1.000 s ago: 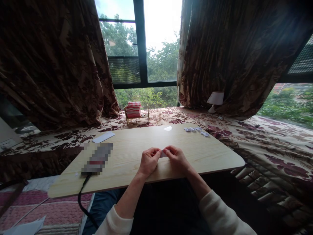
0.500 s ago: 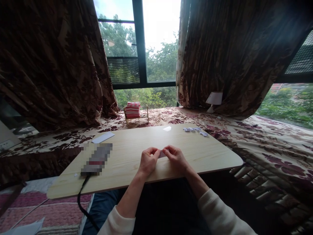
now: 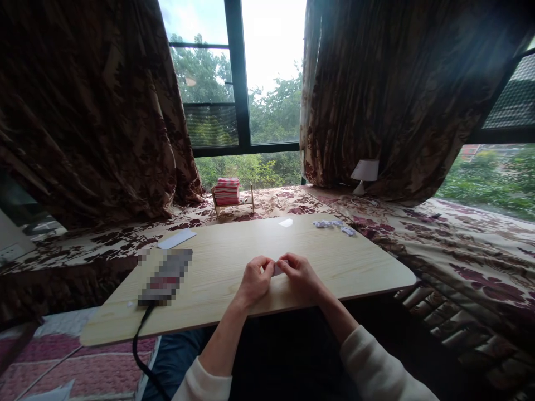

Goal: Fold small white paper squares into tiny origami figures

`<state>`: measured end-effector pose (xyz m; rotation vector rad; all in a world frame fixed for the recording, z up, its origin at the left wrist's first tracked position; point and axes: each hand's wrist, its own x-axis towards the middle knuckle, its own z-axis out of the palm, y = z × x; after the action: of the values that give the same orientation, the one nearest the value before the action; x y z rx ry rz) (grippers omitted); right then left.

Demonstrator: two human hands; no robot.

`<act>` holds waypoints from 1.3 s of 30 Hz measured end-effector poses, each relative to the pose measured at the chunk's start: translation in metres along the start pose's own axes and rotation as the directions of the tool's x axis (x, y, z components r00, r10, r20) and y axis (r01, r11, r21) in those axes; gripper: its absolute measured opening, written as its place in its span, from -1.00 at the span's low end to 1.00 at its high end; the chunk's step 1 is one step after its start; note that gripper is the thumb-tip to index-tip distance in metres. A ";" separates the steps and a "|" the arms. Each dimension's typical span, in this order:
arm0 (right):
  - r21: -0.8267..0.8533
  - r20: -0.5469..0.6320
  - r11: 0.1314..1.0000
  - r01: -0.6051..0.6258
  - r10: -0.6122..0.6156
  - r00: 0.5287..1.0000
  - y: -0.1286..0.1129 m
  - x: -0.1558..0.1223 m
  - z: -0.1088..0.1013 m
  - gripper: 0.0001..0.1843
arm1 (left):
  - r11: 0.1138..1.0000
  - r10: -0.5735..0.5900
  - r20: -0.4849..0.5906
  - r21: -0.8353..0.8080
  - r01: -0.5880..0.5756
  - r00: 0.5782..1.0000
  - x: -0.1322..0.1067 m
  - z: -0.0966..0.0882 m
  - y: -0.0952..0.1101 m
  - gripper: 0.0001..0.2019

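My left hand (image 3: 256, 279) and my right hand (image 3: 300, 274) meet over the near middle of a light wooden table (image 3: 217, 262). Both pinch a small white piece of paper (image 3: 276, 269) between thumb and fingertips; most of the paper is hidden by the fingers. The hands rest on or just above the tabletop. Cream sleeves cover both forearms.
A blurred-out flat object (image 3: 166, 276) with a black cable (image 3: 141, 345) lies on the table's left. A white paper strip (image 3: 176, 239), a small white scrap (image 3: 286, 223) and crumpled paper bits (image 3: 334, 225) lie at the far edge. Behind are a striped small rack (image 3: 228, 191), a lamp (image 3: 364, 172), curtains and a window.
The view has shifted slightly downward, so the table sits lower in the picture. Both hands stay pinched on the paper in nearly the same spot.
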<state>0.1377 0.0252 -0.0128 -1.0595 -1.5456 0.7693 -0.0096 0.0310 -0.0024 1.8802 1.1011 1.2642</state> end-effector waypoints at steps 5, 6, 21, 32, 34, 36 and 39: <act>-0.001 -0.031 1.000 -0.024 0.024 0.999 0.006 0.002 0.003 -0.78 | 0.999 0.025 -0.019 0.041 -0.024 1.000 -0.001 0.001 -0.002 -0.79; -0.001 -0.038 1.000 -0.029 0.029 0.999 0.008 0.002 0.003 -0.78 | 0.998 0.033 -0.027 0.047 -0.031 0.999 -0.001 0.001 -0.002 -0.79; 0.020 -0.141 1.000 -0.001 0.004 0.990 0.006 0.008 -0.004 -0.65 | 1.000 0.017 -0.094 0.004 -0.017 0.995 0.003 0.005 0.002 -0.79; -0.006 -0.196 0.999 -0.037 0.035 0.980 0.019 0.008 -0.002 -0.78 | 1.000 -0.024 -0.010 0.010 0.024 1.000 0.004 0.012 0.004 -0.76; -0.011 -0.230 0.998 -0.065 0.061 0.971 0.023 0.010 -0.001 -0.76 | 1.000 -0.023 -0.024 0.017 0.024 0.999 0.004 0.012 0.004 -0.76; -0.011 -0.277 0.996 -0.089 0.082 0.957 0.026 0.011 -0.003 -0.73 | 0.999 -0.027 -0.057 0.031 0.028 0.998 0.004 0.009 0.004 -0.75; -0.007 -0.320 0.995 -0.099 0.092 0.943 0.025 0.012 -0.005 -0.72 | 0.998 -0.029 -0.125 0.054 0.036 0.992 0.003 0.004 0.005 -0.73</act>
<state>0.1477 0.0455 -0.0295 -1.2187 -1.2363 0.6107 -0.0038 0.0307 0.0016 1.8377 1.2385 1.3601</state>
